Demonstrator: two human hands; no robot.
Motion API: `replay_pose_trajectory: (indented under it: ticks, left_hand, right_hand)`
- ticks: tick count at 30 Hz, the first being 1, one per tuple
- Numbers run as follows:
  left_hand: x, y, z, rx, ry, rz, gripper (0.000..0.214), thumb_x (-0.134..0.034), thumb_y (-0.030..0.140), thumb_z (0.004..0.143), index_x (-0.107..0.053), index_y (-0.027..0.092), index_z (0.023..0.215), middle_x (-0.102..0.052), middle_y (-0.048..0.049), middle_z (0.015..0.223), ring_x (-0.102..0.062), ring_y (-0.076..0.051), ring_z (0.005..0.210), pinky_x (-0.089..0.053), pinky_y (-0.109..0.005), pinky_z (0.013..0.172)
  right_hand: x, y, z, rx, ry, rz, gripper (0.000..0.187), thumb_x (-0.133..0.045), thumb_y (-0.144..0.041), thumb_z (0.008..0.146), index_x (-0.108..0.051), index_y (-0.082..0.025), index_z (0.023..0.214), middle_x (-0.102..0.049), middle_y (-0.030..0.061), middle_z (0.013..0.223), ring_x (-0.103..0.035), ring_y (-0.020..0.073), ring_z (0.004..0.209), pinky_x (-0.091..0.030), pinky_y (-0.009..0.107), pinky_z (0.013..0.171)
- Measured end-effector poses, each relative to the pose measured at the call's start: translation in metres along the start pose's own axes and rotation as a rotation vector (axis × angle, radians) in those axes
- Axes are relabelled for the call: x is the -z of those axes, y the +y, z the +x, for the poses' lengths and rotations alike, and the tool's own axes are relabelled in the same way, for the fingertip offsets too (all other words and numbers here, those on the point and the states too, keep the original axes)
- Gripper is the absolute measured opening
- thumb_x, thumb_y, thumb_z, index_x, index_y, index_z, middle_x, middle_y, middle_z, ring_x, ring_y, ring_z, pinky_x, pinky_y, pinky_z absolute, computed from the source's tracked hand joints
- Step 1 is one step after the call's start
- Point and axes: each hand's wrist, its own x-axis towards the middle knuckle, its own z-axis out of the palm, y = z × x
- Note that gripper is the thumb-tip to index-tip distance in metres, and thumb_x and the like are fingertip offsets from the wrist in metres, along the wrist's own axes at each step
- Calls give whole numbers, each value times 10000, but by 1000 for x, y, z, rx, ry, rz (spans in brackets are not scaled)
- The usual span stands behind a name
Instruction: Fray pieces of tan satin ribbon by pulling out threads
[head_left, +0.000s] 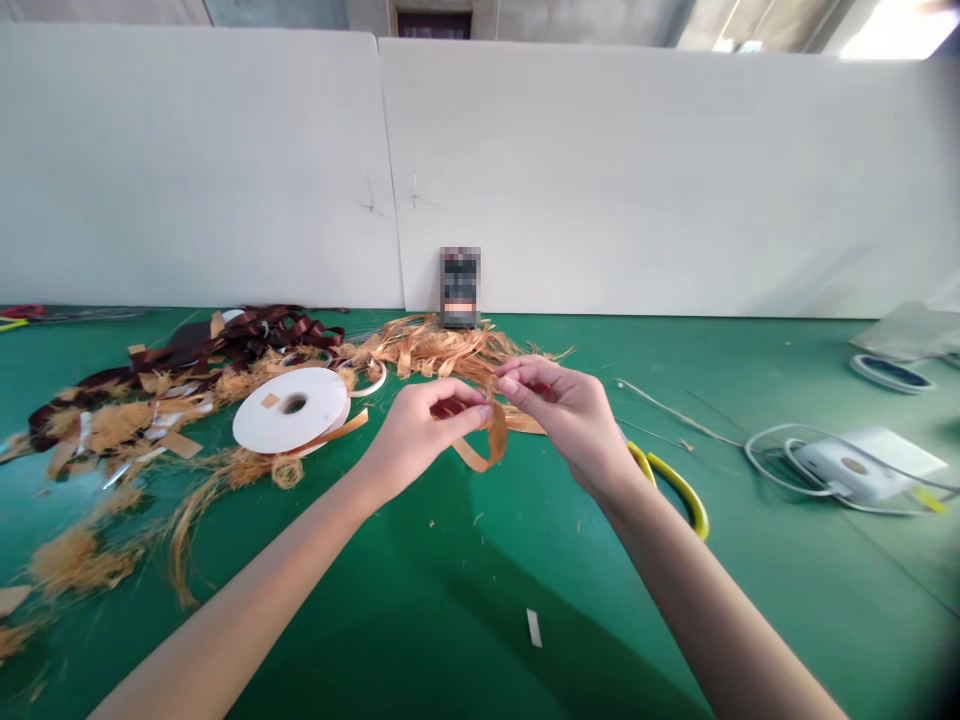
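A short length of golden-tan ribbon (495,436) curls in a loop below my fingers. My left hand (427,425) pinches it between thumb and index finger. Close by on the right, my right hand (559,405) has its thumb and fingertips pressed together at the ribbon's upper end. Behind both hands lies a pile of cut tan ribbon strips (427,345) with frayed ends. Scissors with yellow handles (679,490) rest on the table beside my right wrist, partly hidden by it. A white ribbon spool (259,415) lies left of my left hand.
Dark brown ribbon (262,335) and tangled tan threads (120,425) cover the left of the green table (450,620). A white device with a cable (870,465) and a tape roll (892,373) sit on the right. A phone-like object (460,287) leans against the white back panel (637,180).
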Motion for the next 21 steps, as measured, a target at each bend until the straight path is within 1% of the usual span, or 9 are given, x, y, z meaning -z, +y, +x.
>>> replay_pose_trajectory:
  ticks: [4, 6, 8, 11, 16, 18, 21]
  left_hand:
    - [-6, 0, -2, 52, 51, -204, 162, -690, 322, 746, -616, 188, 800, -648, 5, 816, -604, -141, 804, -451, -255, 740]
    - [-8, 0, -3, 76, 38, -285, 162, -685, 313, 750, -603, 187, 811, -646, 3, 835, -607, -143, 845, -451, -258, 775]
    - [-8, -2, -3, 95, 4, -309, 168, -681, 311, 753, -600, 184, 825, -647, -2, 820, -614, -145, 824, -459, -267, 769]
    - [-6, -6, 0, 76, -14, -240, 181, -685, 317, 750, -608, 177, 835, -655, -15, 812, -621, -153, 789, -471, -281, 742]
    - [-1, -13, 2, 17, 65, -65, 170, -666, 326, 766, -623, 182, 845, -658, -23, 812, -616, -157, 770, -477, -285, 715]
    - [-1, -17, 2, 4, 94, -50, 160, -659, 315, 771, -623, 184, 857, -656, -21, 810, -614, -157, 771, -477, -287, 720]
    - [0, -24, 1, -5, 136, 8, 114, -643, 284, 777, -623, 186, 830, -654, -19, 792, -607, -160, 763, -469, -293, 729]
  right_hand:
    - [-2, 1, -1, -12, -23, -31, 164, -628, -328, 782, -616, -176, 724, -612, 22, 802, -556, 145, 774, -434, 295, 726]
    - [-3, 1, -2, -57, -41, -21, 194, -605, -357, 794, -595, -169, 748, -566, 9, 767, -515, 127, 727, -412, 275, 685]
    - [-3, 1, -2, -103, -48, 16, 230, -592, -390, 796, -568, -167, 747, -517, -5, 731, -466, 114, 683, -383, 260, 642]
    - [-3, 0, -3, -144, -37, 60, 257, -596, -419, 784, -548, -171, 737, -489, -10, 710, -426, 112, 667, -355, 255, 620]
    - [2, 1, -4, -182, -10, 113, 221, -627, -391, 767, -584, -177, 730, -524, 5, 740, -451, 127, 716, -366, 263, 666]
    - [4, 3, -3, -197, 3, 193, 217, -647, -389, 754, -595, -184, 705, -544, 11, 758, -476, 134, 743, -382, 268, 694]
    - [6, 6, 0, -228, 40, 370, 231, -716, -383, 686, -593, -193, 644, -583, 18, 801, -525, 146, 803, -419, 282, 772]
